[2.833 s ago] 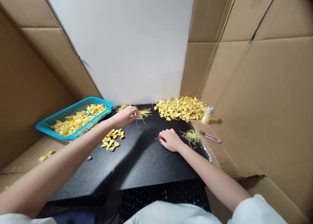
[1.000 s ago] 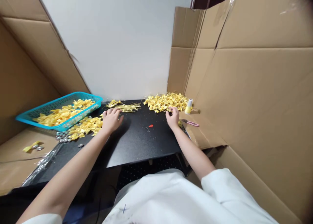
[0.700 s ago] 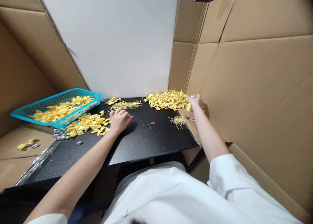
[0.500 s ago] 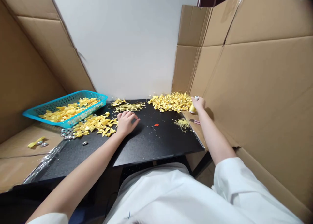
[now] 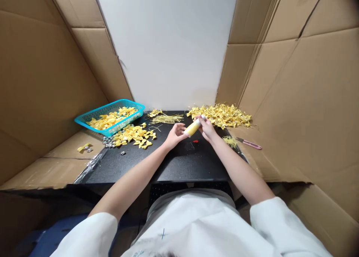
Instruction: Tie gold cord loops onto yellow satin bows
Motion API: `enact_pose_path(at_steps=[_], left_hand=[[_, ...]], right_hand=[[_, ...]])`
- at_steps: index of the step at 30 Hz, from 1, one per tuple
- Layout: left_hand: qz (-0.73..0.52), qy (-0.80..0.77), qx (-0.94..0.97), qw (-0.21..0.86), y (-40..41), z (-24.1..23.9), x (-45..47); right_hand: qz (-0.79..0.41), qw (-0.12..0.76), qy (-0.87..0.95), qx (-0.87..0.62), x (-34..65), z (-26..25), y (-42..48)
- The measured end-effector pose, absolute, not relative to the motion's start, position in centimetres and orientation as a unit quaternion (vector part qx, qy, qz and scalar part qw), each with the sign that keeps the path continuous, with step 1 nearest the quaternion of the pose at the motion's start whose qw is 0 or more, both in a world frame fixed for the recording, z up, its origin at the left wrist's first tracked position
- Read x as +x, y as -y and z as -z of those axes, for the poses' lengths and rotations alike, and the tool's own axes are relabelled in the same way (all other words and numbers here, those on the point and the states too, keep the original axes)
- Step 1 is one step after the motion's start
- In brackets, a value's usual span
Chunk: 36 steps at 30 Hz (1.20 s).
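A spool of yellow thread is tilted above the black table, its white upper end in my right hand, whose fingers are closed on it. At the spool's lower end is my left hand, with fingers curved and apart from the thumb. The thumb seems to touch the spool. Below lie a small red piece and a thin needle-like thing. To the left of my left hand are loose yellow ribbon bows; behind it lies a bundle of yellow cords.
A blue basket of bows stands at the left, with silvery beads beside it. A heap of corded bows lies back right. Thread scraps and pink thread snips are at the right edge. Cardboard walls flank the table.
My right hand has brought the spool from the right edge to the middle. My left hand has moved right to meet it. The view has shifted, and the snips now show fully.
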State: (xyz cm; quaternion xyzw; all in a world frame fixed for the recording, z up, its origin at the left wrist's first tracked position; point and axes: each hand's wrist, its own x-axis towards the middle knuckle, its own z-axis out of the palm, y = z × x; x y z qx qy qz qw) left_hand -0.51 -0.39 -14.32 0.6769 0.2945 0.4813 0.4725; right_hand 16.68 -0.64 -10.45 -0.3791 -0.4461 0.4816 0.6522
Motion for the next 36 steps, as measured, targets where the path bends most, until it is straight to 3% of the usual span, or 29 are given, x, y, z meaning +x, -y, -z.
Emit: enact_pose_path(at_steps=[7,11,13,16,25,31,36], left_hand=[[-0.479,-0.329,0.67,0.462,0.5,14.0,-0.5],[-0.538,-0.381,0.643,0.389,0.4,14.1,-0.7],[-0.555,-0.394,0.637,0.362,0.5,14.1,-0.8],[-0.563,-0.398,0.636,0.346,0.8,14.0,-0.8],[-0.583,-0.391,0.586,0.404,0.6,14.1,-0.3],[-0.582,-0.369,0.505,0.519,0.2,13.7,-0.6],[-0.565,-0.348,0.473,0.58,0.4,13.3,-0.5]], right_hand=[[-0.49,0.642,0.456,-0.374,17.7,11.4,1.1],[-0.203,0.646,0.549,-0.49,18.1,11.5,1.9],[-0.06,0.559,0.651,-0.511,18.0,11.6,2.4],[0.018,0.427,0.755,-0.497,17.5,11.8,2.8],[0.012,0.421,0.754,-0.505,16.5,12.2,2.7],[-0.036,0.381,0.786,-0.486,17.4,12.6,2.3],[-0.019,0.404,0.752,-0.52,18.4,12.6,1.8]])
